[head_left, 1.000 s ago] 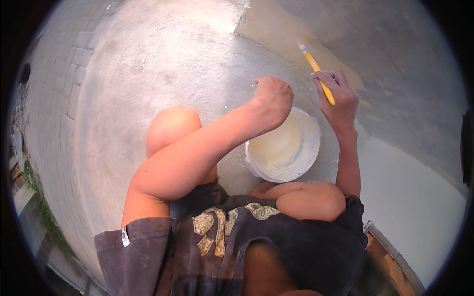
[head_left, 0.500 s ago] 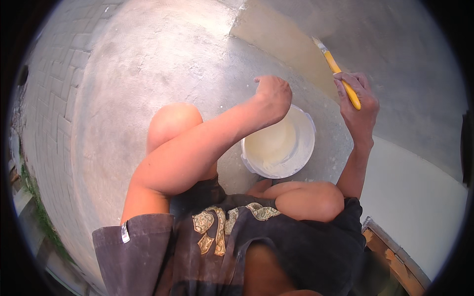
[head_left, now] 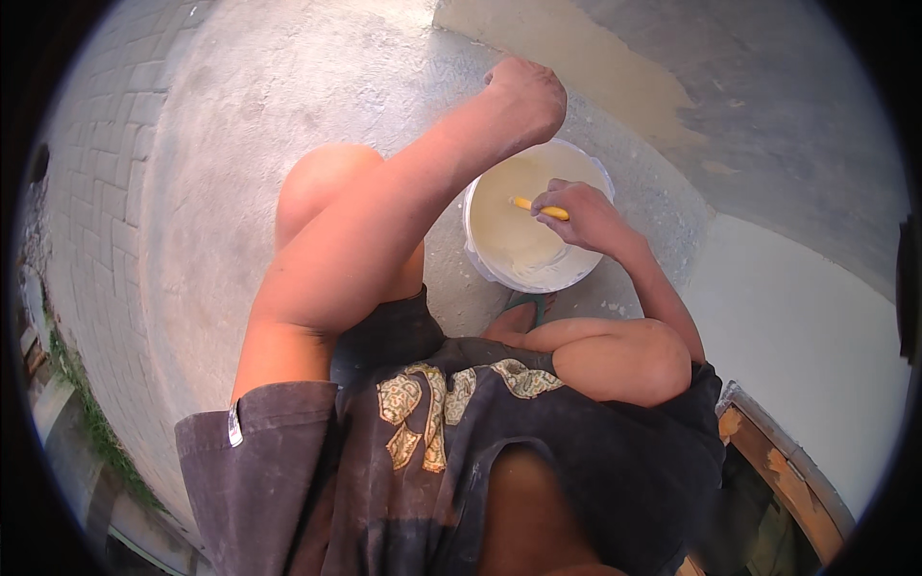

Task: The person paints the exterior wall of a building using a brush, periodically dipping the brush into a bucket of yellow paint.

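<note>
My right hand (head_left: 588, 217) is closed around the yellow handle of a paintbrush (head_left: 551, 211) over a white bucket (head_left: 597, 165). The brush points left and down; its bristle end is lost in the cream-coloured paint (head_left: 509, 235) inside. My left forearm crosses above my raised left knee. Beyond the bucket's far left rim, my left hand (head_left: 528, 98) hangs with the wrist bent and fingers curled under. The back of that hand hides its fingertips and anything in them.
A grey wall (head_left: 788, 125) rises at right, with a cream painted patch (head_left: 595, 72) along its base. The bucket stands on rough concrete floor (head_left: 240, 144) by my sandalled foot (head_left: 519, 319). Paving blocks (head_left: 101, 182) lie far left, a pale panel (head_left: 788, 317) and wooden frame (head_left: 783, 470) at right.
My right hand has brought the brush from beside the wall down into the bucket. My left hand is now farther forward of the bucket. The whole view has shifted slightly.
</note>
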`<state>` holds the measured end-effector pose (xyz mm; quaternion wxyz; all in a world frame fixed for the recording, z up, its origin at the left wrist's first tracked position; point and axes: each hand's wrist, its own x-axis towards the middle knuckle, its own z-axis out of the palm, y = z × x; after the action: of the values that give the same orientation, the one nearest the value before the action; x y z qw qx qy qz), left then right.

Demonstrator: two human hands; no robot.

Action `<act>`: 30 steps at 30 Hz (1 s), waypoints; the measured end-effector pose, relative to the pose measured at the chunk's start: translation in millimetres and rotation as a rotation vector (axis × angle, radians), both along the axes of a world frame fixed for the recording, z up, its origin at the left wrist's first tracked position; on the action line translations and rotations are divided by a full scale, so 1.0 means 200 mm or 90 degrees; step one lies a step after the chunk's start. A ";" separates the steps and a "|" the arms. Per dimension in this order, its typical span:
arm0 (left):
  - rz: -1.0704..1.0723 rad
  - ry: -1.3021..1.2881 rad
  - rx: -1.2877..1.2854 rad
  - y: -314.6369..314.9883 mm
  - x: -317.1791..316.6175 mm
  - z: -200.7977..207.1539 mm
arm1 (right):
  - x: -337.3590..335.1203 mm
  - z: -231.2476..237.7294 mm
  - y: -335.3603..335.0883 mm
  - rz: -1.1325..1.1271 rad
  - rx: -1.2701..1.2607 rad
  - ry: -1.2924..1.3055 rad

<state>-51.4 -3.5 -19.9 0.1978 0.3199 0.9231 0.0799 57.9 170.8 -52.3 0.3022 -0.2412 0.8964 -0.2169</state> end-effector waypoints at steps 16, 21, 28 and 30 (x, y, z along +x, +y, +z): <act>-0.033 -0.047 -0.036 0.02 -0.01 0.00 | 0.05 -0.14 -0.06 0.023 0.005 0.037; -0.021 -0.021 0.006 0.01 0.01 0.00 | 0.06 -0.14 -0.01 0.048 0.094 0.030; -0.034 -0.031 -0.011 0.02 0.00 -0.01 | -0.02 0.09 0.00 0.013 0.036 -0.034; -0.033 -0.022 0.003 0.01 0.00 0.00 | -0.06 0.12 0.00 0.033 0.025 -0.051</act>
<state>-52.1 -1.4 -20.7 0.2145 0.3425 0.9109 0.0827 45.5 171.3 -28.7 0.3481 -0.2496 0.8810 -0.2008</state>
